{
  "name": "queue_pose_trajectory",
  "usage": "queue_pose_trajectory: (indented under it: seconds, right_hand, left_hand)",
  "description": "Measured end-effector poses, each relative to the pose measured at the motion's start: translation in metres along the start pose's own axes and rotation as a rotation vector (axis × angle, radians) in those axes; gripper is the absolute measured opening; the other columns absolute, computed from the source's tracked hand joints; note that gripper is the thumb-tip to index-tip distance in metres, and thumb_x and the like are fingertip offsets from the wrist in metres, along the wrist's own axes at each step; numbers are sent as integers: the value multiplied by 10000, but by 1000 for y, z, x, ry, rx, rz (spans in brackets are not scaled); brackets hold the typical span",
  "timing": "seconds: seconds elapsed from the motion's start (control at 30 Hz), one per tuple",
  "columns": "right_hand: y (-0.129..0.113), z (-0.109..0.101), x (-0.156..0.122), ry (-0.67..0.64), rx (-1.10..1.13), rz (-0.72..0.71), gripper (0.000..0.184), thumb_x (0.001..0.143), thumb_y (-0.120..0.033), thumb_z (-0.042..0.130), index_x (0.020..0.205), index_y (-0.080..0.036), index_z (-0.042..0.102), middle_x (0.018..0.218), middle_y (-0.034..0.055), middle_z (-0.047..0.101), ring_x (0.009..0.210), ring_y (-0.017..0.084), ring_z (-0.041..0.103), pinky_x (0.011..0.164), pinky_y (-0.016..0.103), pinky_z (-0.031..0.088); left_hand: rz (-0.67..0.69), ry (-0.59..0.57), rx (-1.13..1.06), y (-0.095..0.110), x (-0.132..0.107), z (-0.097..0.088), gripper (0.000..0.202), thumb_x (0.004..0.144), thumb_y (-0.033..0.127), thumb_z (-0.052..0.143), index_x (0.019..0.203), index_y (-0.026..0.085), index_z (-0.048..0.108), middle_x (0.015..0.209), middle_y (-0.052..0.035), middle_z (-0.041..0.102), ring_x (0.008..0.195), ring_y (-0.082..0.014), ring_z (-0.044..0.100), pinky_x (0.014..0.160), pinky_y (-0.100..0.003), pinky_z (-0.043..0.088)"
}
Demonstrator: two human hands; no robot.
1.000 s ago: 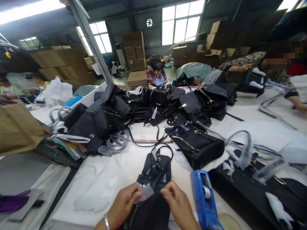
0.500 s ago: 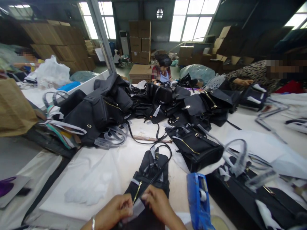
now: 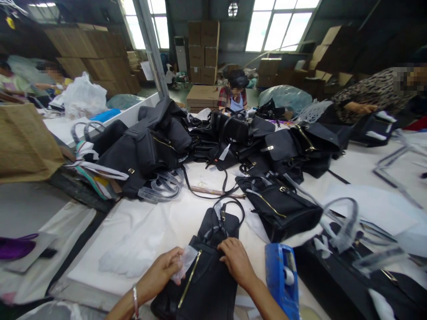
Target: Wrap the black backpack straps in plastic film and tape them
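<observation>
A black bag with a gold zip lies flat on the white table right in front of me. My left hand is closed in a pinch on a small clear plastic piece at the bag's left edge, beside the zip. My right hand rests on top of the bag near its upper edge, fingers curled against the fabric. The bag's black straps loop away from me.
A blue tape dispenser stands just right of my right hand. More black bags are heaped across the table's middle. Clear plastic sheets lie to the left. Other people work at the far and right sides. Cardboard boxes stack behind.
The view has tilted down, so more of the bag shows. My left hand has carried the clear piece to the bag's left edge; my right hand has moved onto the bag's top.
</observation>
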State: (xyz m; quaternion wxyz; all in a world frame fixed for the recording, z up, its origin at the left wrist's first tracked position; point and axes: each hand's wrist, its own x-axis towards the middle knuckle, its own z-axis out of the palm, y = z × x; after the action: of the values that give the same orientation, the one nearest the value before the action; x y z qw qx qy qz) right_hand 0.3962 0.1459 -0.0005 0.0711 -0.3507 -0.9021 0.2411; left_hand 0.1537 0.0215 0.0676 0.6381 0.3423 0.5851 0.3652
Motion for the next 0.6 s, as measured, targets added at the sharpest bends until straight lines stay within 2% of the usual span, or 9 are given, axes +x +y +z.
queue_pose_trajectory:
  seconds: [0.17, 0.27, 0.37, 0.47, 0.6]
  right_hand:
    - [6, -1, -1, -108, -29, 16, 116, 786, -129, 558, 863, -214, 578, 901, 18, 574, 920, 200, 479, 829, 320, 312]
    - [11, -2, -7, -155, 56, 25, 143, 774, -99, 517, 845, -207, 579, 878, 15, 585, 876, 183, 504, 777, 288, 325]
    - [16, -7, -15, -165, 209, 28, 139, 776, -105, 501, 826, -211, 577, 873, 2, 594, 854, 165, 524, 741, 257, 340]
    - [17, -19, -18, -123, 424, 91, 79, 806, -161, 503, 807, -211, 564, 793, -25, 592, 781, 148, 540, 705, 237, 359]
    - [8, -36, -15, -59, 712, 166, 115, 851, -271, 492, 862, -204, 585, 743, -34, 581, 712, 140, 539, 647, 224, 380]
  left_hand:
    - [-18, -22, 0, -2, 6, 3, 288, 812, 424, 565, 910, 155, 594, 720, -15, 656, 620, -141, 581, 622, -261, 440]
    - [-14, -2, 23, -5, 9, 4, 268, 819, 414, 563, 856, 150, 593, 730, -12, 655, 602, -124, 572, 621, -250, 424]
    - [-35, 8, 19, -11, 13, 6, 300, 807, 448, 573, 841, 150, 581, 646, 21, 596, 544, -106, 511, 536, -223, 391]
    - [-57, 44, 27, -15, 17, 8, 339, 769, 487, 606, 815, 152, 574, 566, 59, 509, 472, -81, 418, 445, -195, 306]
    - [-49, 106, 56, -13, 21, 12, 365, 685, 499, 687, 745, 156, 575, 548, 73, 460, 455, -65, 359, 421, -189, 240]
